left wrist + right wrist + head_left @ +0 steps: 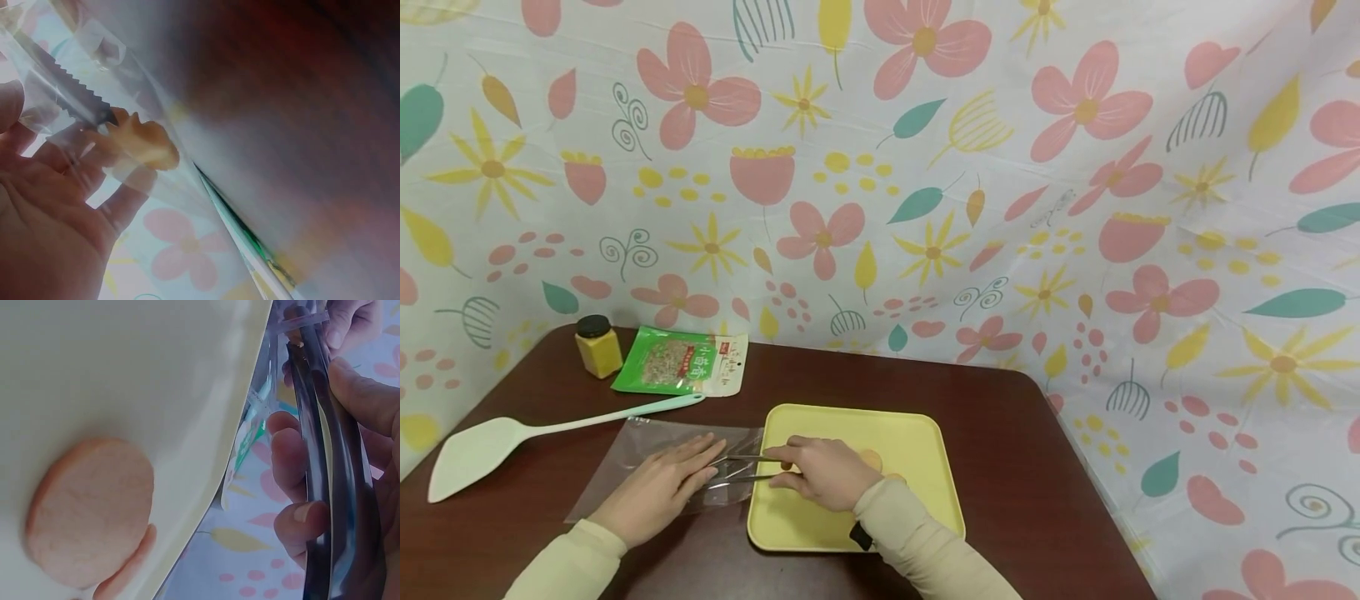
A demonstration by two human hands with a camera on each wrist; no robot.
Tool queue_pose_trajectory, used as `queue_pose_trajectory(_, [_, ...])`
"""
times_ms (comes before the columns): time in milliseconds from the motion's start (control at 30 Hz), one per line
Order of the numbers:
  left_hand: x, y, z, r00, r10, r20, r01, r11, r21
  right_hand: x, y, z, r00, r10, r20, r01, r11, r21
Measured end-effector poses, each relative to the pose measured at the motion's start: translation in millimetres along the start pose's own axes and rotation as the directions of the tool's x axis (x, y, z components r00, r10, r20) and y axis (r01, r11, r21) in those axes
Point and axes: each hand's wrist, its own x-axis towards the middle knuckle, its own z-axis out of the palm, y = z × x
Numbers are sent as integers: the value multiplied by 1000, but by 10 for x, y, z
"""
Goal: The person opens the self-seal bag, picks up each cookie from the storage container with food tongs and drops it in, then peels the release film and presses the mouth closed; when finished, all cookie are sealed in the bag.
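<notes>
My right hand (831, 475) grips metal tongs (340, 487) over the tray's left side, fingers and thumb on both arms. Their front ends reach left into a clear plastic bag (625, 454). At the bag's mouth my left hand (658, 492) holds the film, its fingers close to the tongs. Through the film in the left wrist view, a serrated tong end (81, 94) meets a tan, wavy-edged piece (147, 144). Round pinkish slices, like ham (94, 512), lie on the yellow tray (850, 425); my right wrist partly hides them in the head view.
Behind the bag lies a pale spatula (482, 454), its handle pointing right. A green and white food packet (677, 362) and a yellow jar with a black lid (598, 346) stand farther back on the dark table (1000, 467). A flowered cloth (880, 208) hangs behind.
</notes>
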Motion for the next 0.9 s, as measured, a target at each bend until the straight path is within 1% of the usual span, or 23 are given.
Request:
queue_pose_trajectory(133, [-5, 1, -5, 1000, -11, 11, 11, 1000, -9, 26, -12, 18, 1000, -7, 7, 7, 1000, 0])
queue_pose_trajectory(333, [3, 8, -12, 1000, -12, 28, 12, 1000, 8, 47, -20, 29, 1000, -10, 11, 10, 1000, 2])
queue_pose_trajectory(600, [14, 7, -25, 999, -27, 26, 27, 999, -21, 99, -39, 29, 1000, -14, 10, 14, 1000, 7])
queue_pose_trajectory(900, [17, -15, -19, 1000, -18, 15, 18, 1000, 5, 145, -31, 56, 1000, -12, 9, 12, 1000, -1])
